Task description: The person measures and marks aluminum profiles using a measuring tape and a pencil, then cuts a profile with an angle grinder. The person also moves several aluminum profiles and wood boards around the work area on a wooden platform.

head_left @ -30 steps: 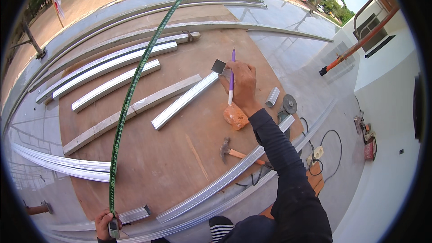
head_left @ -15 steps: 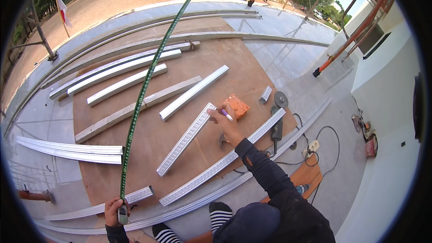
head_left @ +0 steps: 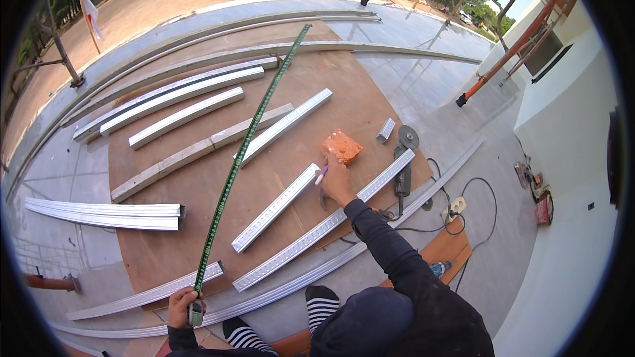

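Observation:
My left hand (head_left: 178,308), low in the view, is closed around a tape measure (head_left: 196,313). Its long green blade (head_left: 239,158) slants away up to the right, passing above several metal channels. In my right hand (head_left: 339,184) is a purple-and-white marker (head_left: 321,175), angled down to the left. The fingers of that hand are at the near edge of a rough orange brick piece (head_left: 342,147); whether they touch it I cannot tell. Just left of the hand lies a short silver metal channel (head_left: 275,207). A dark curved metal tool (head_left: 323,199) is partly hidden by my wrist.
A brown board (head_left: 159,241) carries several silver channels (head_left: 186,116). An angle grinder (head_left: 403,178) lies at the right beside a small offcut (head_left: 385,130). Further right are a power strip (head_left: 456,208) with looping cords and a blue drill (head_left: 440,268). My striped socks (head_left: 323,311) are near.
My right hand has moved with the marker from the short channel's far end to the brick piece. The tape blade has swung right and its far tip sits lower in view.

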Motion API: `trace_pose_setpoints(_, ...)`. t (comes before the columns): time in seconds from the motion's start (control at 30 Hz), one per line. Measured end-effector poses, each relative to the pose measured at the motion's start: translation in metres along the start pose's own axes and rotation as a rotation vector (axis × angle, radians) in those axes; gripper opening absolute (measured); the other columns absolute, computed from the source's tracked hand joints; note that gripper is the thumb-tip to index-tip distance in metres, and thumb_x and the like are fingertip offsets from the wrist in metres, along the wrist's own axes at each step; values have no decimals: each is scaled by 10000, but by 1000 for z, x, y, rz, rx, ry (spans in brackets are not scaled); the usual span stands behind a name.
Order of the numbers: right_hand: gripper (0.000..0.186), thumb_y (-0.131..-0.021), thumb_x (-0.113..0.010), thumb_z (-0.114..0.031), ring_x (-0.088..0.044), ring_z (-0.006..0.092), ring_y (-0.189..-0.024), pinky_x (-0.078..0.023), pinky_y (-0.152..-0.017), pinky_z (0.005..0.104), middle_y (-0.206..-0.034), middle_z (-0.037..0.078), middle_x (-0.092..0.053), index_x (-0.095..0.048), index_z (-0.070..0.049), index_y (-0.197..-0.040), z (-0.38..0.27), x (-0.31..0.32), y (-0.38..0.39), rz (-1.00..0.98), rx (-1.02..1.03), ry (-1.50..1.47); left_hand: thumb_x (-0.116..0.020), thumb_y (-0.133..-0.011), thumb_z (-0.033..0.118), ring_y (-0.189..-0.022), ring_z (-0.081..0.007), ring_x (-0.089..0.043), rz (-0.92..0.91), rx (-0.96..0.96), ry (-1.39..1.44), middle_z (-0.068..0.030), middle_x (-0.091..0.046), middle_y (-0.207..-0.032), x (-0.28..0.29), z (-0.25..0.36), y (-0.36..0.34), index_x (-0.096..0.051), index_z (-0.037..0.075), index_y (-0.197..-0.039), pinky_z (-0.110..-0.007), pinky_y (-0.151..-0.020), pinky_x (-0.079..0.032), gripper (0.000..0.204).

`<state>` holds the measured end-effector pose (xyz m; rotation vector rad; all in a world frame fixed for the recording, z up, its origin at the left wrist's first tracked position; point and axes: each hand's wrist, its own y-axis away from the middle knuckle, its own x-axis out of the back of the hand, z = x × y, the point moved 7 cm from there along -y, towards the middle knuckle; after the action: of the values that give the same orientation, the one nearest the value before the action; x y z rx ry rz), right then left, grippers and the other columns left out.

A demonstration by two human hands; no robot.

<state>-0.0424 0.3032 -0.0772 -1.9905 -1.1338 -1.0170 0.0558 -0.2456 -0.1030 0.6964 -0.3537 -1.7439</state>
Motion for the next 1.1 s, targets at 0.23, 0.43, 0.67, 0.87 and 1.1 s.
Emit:
trace_pose_setpoints(0.23, 239, -808, -665, -97, -607, 334, -1082, -429, -967, 444, -1072, 140, -643, -550, -110, -1018, -78, -32, 37, -124, 765, 88, -587, -907, 84, -509, -239, -634, -21, -5, -47, -123, -655, -742, 5, -7, -2, -643, -47, -907, -339, -454, -503, 143)
trace_pose_setpoints(0.43, 198, -811, -627, -50, -621, 329, -993, -455, -894, 437, -986, 134, -641, -552, -108, -985, -85, -64, 49, -416, 754, 45, -582, -910, 108, -498, -227, -626, 6, -14, -38, -119, -630, -663, 7, -10, 0, -645, -46, -880, -327, -453, -498, 169)
trace_pose_setpoints(0.67, 183, -818, -608, -43, -614, 341, -919, -469, -853, 445, -907, 130, -619, -548, -87, -985, -83, -45, 59, -433, 856, -59, -591, -906, 125, -500, -217, -627, 5, -22, -18, -115, -634, -678, 3, -13, -2, -649, -43, -880, -316, -454, -500, 180)
trace_pose_setpoints(0.87, 141, -846, -586, -42, -597, 340, -908, -467, -802, 438, -898, 126, -596, -554, -89, -976, -102, -54, 55, -419, 891, -42, -622, -915, 111, -509, -180, -629, 32, -20, -2, -88, -649, -705, 16, -7, -4, -652, -30, -895, -293, -469, -505, 145)
trace_pose_setpoints(1.1, 212, -787, -645, 11, -574, 356, -867, -460, -758, 448, -908, 143, -586, -535, -44, -961, -124, 23, 92, -574, 837, -24, -620, -944, 146, -618, -130, -626, -5, 14, -122, -68, -662, -820, 24, 14, 9, -668, -33, -934, -257, -565, -501, 186)
